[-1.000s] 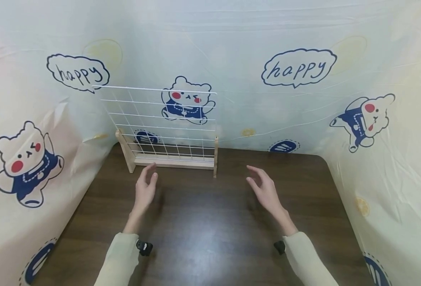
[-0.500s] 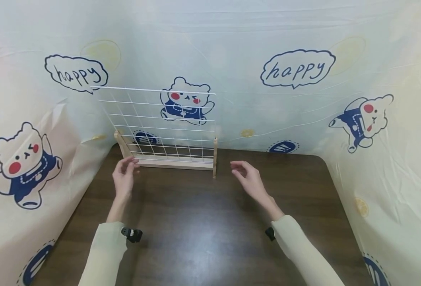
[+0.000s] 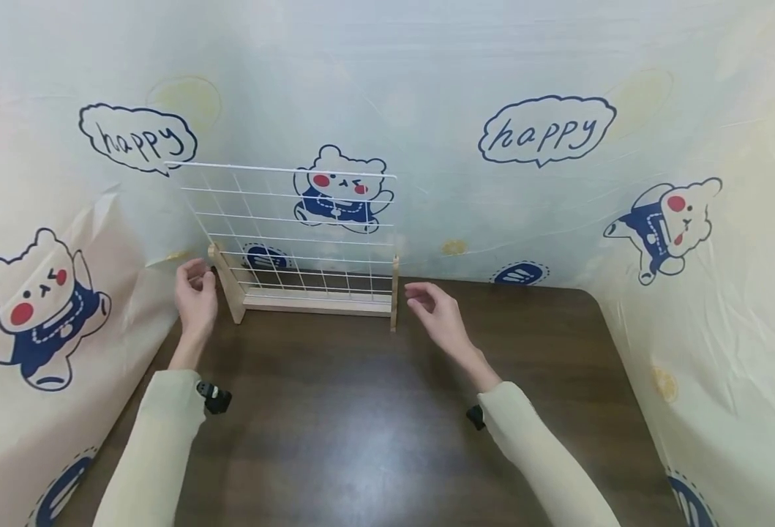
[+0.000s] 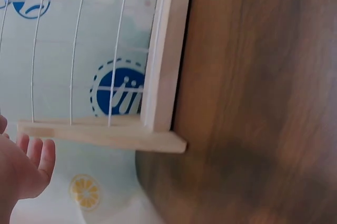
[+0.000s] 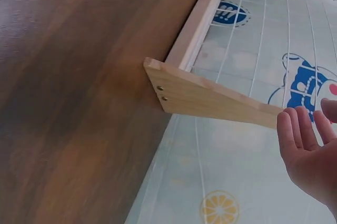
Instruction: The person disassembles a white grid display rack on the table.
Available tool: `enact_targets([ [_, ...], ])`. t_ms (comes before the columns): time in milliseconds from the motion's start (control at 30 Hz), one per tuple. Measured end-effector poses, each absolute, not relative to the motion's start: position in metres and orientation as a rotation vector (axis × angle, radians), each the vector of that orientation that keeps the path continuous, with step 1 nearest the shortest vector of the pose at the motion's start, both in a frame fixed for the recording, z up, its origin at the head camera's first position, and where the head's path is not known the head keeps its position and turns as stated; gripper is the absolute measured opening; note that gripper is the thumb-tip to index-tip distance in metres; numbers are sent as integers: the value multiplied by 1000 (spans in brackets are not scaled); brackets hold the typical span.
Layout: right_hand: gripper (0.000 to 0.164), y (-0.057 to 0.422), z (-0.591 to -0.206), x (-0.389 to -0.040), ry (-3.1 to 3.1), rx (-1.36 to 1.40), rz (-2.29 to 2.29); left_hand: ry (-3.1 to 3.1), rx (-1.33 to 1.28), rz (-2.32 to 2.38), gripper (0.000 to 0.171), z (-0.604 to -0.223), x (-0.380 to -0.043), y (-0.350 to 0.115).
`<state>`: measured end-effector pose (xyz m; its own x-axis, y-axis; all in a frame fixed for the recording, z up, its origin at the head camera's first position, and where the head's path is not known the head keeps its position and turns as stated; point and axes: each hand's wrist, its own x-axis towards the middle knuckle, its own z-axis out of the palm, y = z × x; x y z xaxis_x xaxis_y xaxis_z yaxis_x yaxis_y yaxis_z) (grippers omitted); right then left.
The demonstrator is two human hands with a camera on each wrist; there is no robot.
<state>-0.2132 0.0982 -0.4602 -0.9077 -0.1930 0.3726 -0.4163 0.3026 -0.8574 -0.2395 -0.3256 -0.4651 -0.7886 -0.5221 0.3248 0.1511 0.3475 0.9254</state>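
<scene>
A white wire grid rack [image 3: 295, 197] on a wooden stand [image 3: 317, 301] stands upright at the back left of the table. Just left of its left wooden side piece [image 3: 227, 285] is my left hand [image 3: 196, 300], fingers loosely bent and holding nothing. My right hand [image 3: 441, 315] hovers to the right of the right side piece [image 3: 395, 293], fingers bent and empty. In the right wrist view two screws show on that side piece [image 5: 210, 98], with my right hand [image 5: 313, 155] near its upper end. The left wrist view shows my left hand [image 4: 26, 166] close to the other side piece [image 4: 105, 135].
The dark wooden table [image 3: 361, 410] extends in front of the rack and to its right. A pale printed cloth [image 3: 440, 88] with bears and "happy" bubbles hangs behind the table and along both sides. A small black camera [image 3: 214, 397] is worn on my left wrist.
My left hand has moved left and away from me, from in front of the rack to beside its left end. My right hand has moved left towards the rack's right end.
</scene>
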Motion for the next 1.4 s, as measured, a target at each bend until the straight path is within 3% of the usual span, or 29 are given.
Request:
enact_targets([
  [233, 19, 93, -455, -235, -2350, 459, 1672, -1995, 292, -1606, 32, -437, -250, -338],
  [433, 22, 85, -448, -252, -2367, 433, 1657, -2070, 348, -1667, 40, -427, -261, -345],
  [633, 24, 76, -447, -266, -2361, 358, 1681, -2206, 342, -1637, 43, -433, -280, -347],
  [833, 22, 69, -447, -277, -2317, 311, 1683, -2124, 396, -1577, 33, -454, -303, -350],
  [1400, 21, 57, -435, -294, -2271, 224, 1718, -2005, 409, -1560, 26, -440, -309, -357],
])
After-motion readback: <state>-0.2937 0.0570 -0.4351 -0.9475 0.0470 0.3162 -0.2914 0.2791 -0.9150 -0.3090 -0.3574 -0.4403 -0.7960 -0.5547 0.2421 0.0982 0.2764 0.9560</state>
